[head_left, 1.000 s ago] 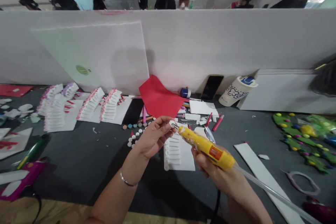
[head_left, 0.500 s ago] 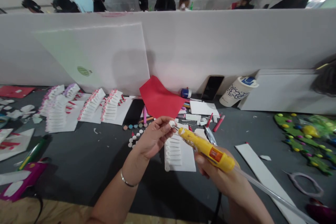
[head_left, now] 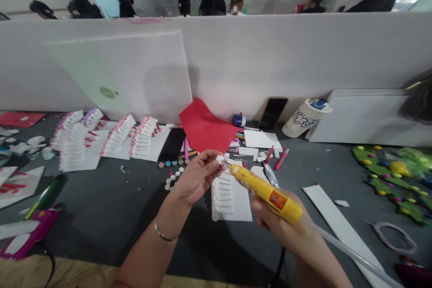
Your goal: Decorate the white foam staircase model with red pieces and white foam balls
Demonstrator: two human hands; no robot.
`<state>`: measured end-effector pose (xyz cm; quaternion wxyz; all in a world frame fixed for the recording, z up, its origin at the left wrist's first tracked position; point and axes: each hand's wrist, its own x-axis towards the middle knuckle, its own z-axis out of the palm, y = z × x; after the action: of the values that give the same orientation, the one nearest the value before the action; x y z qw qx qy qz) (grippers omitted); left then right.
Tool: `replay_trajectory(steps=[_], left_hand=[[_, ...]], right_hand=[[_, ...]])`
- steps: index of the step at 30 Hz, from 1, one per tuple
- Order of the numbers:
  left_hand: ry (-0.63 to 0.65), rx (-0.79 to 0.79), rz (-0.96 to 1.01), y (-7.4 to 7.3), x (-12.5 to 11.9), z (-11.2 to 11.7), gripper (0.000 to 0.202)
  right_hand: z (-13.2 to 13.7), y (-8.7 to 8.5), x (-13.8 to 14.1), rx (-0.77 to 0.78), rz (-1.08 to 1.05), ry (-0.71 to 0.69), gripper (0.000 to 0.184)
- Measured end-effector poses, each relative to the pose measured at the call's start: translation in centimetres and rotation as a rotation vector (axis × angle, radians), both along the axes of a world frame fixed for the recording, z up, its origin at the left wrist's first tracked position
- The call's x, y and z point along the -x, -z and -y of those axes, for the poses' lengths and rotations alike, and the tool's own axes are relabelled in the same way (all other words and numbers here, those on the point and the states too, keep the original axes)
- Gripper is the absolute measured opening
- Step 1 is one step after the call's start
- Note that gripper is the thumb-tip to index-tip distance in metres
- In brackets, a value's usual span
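Observation:
My left hand (head_left: 197, 175) pinches a small white foam disc (head_left: 220, 159) between thumb and fingertips. My right hand (head_left: 280, 218) is wrapped around a yellow hot glue gun (head_left: 266, 195), and a clear glue stick (head_left: 347, 252) runs back from it toward the lower right. The gun's metal nozzle points at the disc and ends right beside it; I cannot tell if they touch. Below my hands lies a white card with rows of white strips (head_left: 231, 200), partly hidden by the gun and my right hand.
Dark grey tabletop (head_left: 101, 193) holds white strip cards with red edges, small discs, pens, and a red foam sheet (head_left: 205, 126). A white board wall (head_left: 270, 54) stands behind, with a phone and cup against it. Green felt decorations and scissors lie right.
My hands and the glue gun stay almost where they were. The whole view has shifted very slightly.

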<state>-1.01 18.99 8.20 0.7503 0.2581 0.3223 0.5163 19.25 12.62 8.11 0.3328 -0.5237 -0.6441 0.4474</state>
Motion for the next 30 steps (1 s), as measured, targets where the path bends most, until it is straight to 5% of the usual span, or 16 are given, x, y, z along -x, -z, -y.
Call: replay_trajectory(steps=[30], left_hand=[[0.007,0.002,-0.031,0.19,0.03,-0.02,0.035]], right_hand=[[-0.17,-0.15,0.04,-0.061,0.02,0.019,0.042]])
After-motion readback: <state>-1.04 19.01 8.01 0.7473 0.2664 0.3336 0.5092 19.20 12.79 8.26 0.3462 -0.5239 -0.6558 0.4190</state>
